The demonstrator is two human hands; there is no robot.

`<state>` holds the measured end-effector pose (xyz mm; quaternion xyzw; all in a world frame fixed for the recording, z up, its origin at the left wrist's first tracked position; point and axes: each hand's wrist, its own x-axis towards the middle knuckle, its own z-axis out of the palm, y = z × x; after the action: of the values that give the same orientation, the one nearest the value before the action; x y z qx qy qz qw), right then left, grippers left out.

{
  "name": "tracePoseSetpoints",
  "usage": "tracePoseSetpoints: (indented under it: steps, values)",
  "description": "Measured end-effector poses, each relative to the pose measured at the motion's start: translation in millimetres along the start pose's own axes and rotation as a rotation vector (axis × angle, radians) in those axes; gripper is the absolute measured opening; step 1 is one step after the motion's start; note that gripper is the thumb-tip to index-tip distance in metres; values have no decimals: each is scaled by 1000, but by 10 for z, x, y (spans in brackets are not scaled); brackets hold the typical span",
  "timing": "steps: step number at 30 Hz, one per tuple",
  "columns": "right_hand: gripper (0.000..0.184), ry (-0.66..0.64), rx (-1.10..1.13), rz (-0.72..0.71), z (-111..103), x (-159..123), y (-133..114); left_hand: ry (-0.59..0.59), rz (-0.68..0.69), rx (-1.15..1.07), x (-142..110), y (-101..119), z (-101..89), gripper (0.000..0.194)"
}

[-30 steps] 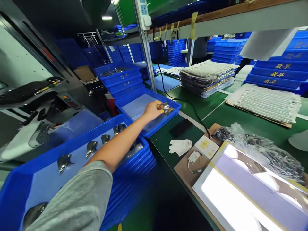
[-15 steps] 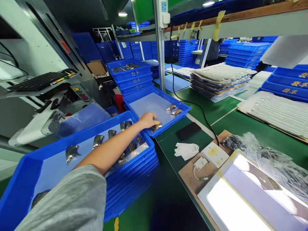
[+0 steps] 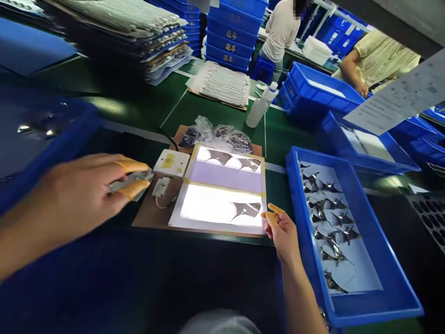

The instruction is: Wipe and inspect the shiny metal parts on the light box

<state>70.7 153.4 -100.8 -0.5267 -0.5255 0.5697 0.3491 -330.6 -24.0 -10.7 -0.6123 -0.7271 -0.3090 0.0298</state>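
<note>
My left hand (image 3: 79, 195) pinches a shiny curved metal piece (image 3: 130, 182) between two fingers in yellow finger cots, just left of a white switch box (image 3: 171, 163). My right hand (image 3: 280, 232) holds nothing, with its cotted fingers apart, at the front right corner of a lit light panel (image 3: 217, 208). Dark curved metal pieces (image 3: 246, 209) lie on the panel. Right of that hand stands a blue tray (image 3: 375, 311) holding several similar metal pieces (image 3: 330, 227).
The panel sits on a brown board (image 3: 149, 218) on the green bench, behind it a plastic bag of metal pieces (image 3: 215, 137) and a plastic bottle (image 3: 259, 106). Blue crates (image 3: 229, 37) are stacked behind. Two co-workers (image 3: 280, 32) stand at the back right.
The view has swung from the blue trays to the lit panel on the bench. My left hand now holds a metal piece up here, and my right hand has come into view.
</note>
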Motion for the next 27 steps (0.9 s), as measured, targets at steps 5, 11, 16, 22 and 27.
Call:
tracePoseSetpoints:
  steps: [5, 11, 16, 22, 27]
  values:
    - [53, -72, 22, 8, 112, -32, -78, -234, 216, -69, 270, 1160, 981, 29]
    - [60, -205, 142, 118, 234, -25, -182, -447, 200, -123, 230, 1581, 1728, 44]
    - [64, -84, 110, 111, 195, -30, -100, -412, 141, -181, 191, 1571, 1757, 41]
    - [58, -63, 127, 95, 209, -75, -125, -378, 134, -179, 181, 1604, 1698, 47]
    - [58, -43, 306, 59, 197, -212, -344, -186, 274, -106, 93, 1749, 1660, 41]
